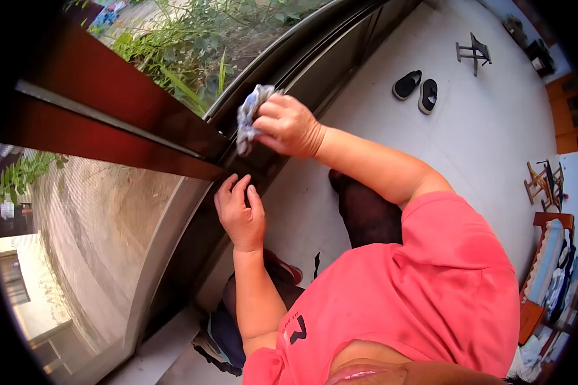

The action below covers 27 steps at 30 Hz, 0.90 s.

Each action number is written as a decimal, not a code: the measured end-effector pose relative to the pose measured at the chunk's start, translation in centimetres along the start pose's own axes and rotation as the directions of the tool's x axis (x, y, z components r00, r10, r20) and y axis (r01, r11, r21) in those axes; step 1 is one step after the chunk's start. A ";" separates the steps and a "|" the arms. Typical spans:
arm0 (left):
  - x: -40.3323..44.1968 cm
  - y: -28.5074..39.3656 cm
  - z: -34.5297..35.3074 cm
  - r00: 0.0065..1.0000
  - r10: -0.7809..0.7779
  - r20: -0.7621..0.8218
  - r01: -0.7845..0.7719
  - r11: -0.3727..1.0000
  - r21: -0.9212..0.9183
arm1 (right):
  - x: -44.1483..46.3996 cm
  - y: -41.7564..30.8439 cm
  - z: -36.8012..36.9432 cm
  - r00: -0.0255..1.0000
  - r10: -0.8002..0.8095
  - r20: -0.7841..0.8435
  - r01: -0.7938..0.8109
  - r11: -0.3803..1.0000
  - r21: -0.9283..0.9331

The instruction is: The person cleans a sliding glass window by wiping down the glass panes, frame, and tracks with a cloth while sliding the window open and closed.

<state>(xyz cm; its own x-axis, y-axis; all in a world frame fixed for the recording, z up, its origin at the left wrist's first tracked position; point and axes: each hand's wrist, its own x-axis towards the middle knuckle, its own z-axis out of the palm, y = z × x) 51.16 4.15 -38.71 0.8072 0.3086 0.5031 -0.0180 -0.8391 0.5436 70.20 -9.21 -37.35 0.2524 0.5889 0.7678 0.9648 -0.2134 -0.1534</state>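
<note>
My right hand (290, 127) is closed around a crumpled grey-and-blue cloth (249, 119), which touches the dark door or window frame beside the upright. Lower and to the left, my left hand (241, 215) holds nothing. Its fingers are apart, with the fingertips at the dark lower frame (196, 237), near the foot of the reddish-brown upright (141, 151). Glass or screen panels lie on both sides of this upright.
Black shoes (406, 85) and a small folding stool (475, 54) stand on the pale floor (494, 135). Another folding stool (546, 185) and a wooden seat (534, 321) with fabrics are at right. Plants (186, 64) show outside.
</note>
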 end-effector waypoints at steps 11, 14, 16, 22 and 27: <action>-0.4 -0.4 0.5 0.999 0.003 0.039 -0.005 0.999 0.037 | -4.5 20.3 -5.6 0.794 0.462 -0.394 -0.591 0.737 -0.327; -0.5 -0.2 0.7 0.999 -0.004 0.044 0.001 0.998 0.063 | -4.2 18.9 -5.4 0.797 0.484 -0.361 -0.600 0.703 -0.382; -0.7 -0.7 0.9 0.999 -0.025 0.046 0.020 0.995 0.099 | -3.9 15.7 -4.6 0.846 0.438 -0.304 -0.521 0.802 -0.293; -1.1 -1.1 1.6 0.993 -0.061 0.098 0.052 0.995 0.087 | -2.0 4.1 -2.0 0.945 0.303 -0.122 -0.291 0.951 0.106; -2.0 -1.4 1.6 0.990 -0.104 0.099 0.098 0.993 0.063 | -1.9 0.7 -2.4 0.696 0.377 0.611 -0.658 -0.008 0.753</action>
<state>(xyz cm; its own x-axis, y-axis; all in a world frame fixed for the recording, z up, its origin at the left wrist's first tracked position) 50.47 3.97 -41.54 0.8591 0.3484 0.3749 0.0982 -0.8312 0.5473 70.20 -12.31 -37.44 0.5844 0.8058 0.0961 -0.1181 0.2016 -0.9723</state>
